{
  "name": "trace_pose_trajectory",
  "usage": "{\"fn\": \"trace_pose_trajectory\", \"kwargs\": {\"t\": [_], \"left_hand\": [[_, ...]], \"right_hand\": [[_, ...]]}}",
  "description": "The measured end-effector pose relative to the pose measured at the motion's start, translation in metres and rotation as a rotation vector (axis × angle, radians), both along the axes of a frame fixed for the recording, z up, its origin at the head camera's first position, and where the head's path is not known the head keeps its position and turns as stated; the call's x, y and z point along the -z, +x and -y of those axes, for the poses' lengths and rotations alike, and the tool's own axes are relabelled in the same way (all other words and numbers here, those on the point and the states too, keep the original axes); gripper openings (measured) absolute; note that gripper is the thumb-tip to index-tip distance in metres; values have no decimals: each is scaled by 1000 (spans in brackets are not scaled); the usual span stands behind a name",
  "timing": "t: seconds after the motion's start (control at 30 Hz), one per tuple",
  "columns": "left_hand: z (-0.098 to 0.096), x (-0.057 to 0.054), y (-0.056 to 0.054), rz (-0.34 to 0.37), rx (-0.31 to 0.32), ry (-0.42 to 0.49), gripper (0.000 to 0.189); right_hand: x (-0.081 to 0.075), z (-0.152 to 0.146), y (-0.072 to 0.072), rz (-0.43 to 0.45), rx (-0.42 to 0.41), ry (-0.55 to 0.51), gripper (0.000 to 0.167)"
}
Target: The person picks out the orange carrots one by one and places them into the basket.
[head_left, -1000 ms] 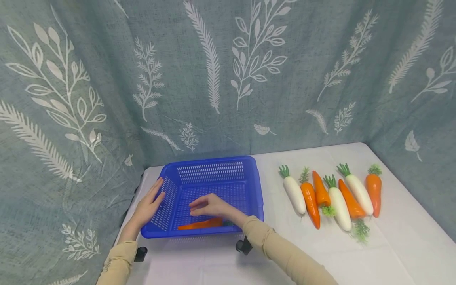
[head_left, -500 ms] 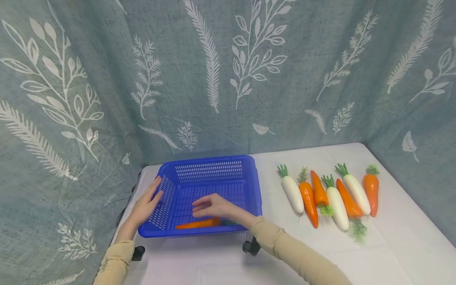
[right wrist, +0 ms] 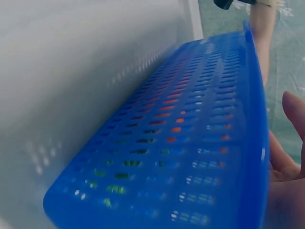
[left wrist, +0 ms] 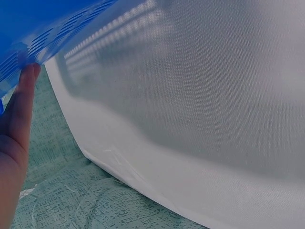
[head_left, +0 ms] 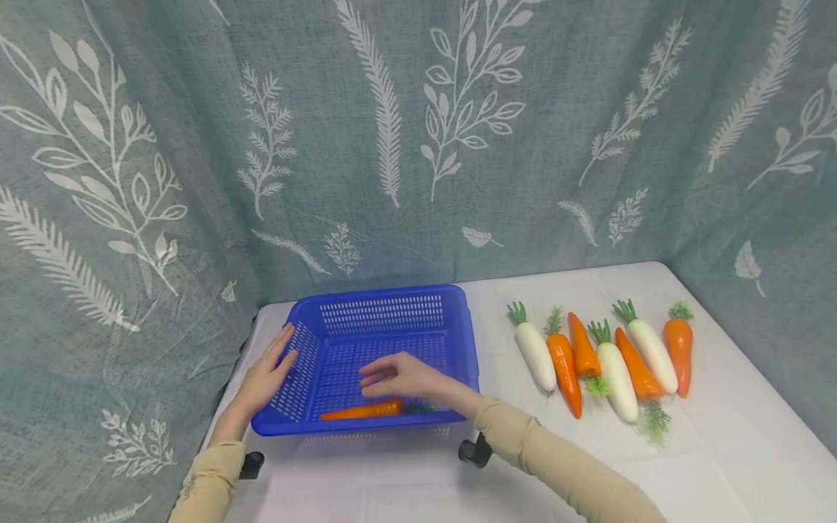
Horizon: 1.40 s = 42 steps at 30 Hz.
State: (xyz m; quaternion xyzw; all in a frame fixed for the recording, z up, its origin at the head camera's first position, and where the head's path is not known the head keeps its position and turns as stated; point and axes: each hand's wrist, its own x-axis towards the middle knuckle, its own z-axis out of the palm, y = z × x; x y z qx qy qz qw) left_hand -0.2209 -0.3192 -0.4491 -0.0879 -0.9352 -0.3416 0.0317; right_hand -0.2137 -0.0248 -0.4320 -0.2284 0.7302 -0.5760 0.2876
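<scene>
A blue perforated basket (head_left: 386, 293) stands on the table with one orange carrot (head_left: 366, 410) lying along its near side, green top to the right. My left hand (head_left: 264, 378) rests against the basket's left side with straight fingers; the left wrist view has its fingertips (left wrist: 29, 71) touching the slotted wall. Above the carrot, inside the basket, my right hand (head_left: 408, 378) hovers with loosely bent fingers and nothing in them. Through the slots of the near wall (right wrist: 209, 157), the right wrist view gives glimpses of orange and green.
To the right of the basket, several carrots (head_left: 565, 370) and three white radishes (head_left: 536, 356) lie side by side on the white table (head_left: 739, 428). A patterned grey-green curtain (head_left: 392, 240) hangs behind and along the table's sides.
My right hand has drifted slightly right, and more of the carrot in the basket shows below it. My left hand keeps its place on the basket; the whole view has shifted slightly.
</scene>
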Motion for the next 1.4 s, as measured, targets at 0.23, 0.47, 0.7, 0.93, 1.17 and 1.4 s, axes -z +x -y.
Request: {"fn": "trace_pose_trajectory", "kwargs": {"t": [0.23, 0.47, 0.7, 0.93, 1.17, 1.4], "left_hand": [[1, -1, 1, 14, -5, -10, 54], [0, -2, 1, 13, -1, -5, 54], [0, -3, 1, 2, 1, -7, 54], [0, -3, 1, 12, 3, 1, 54], [-1, -1, 1, -5, 6, -7, 54], [1, -1, 0, 8, 4, 3, 54]], "right_hand": [[-4, -16, -4, -68, -50, 20, 44], [-10, -33, -5, -101, -51, 34, 46], [-6, -48, -5, -170, -28, -12, 42], [-3, -64, -7, -269, -10, -47, 42], [-2, -78, -12, -335, 33, -43, 41], [3, -93, -13, -320, 74, -32, 43]]}}
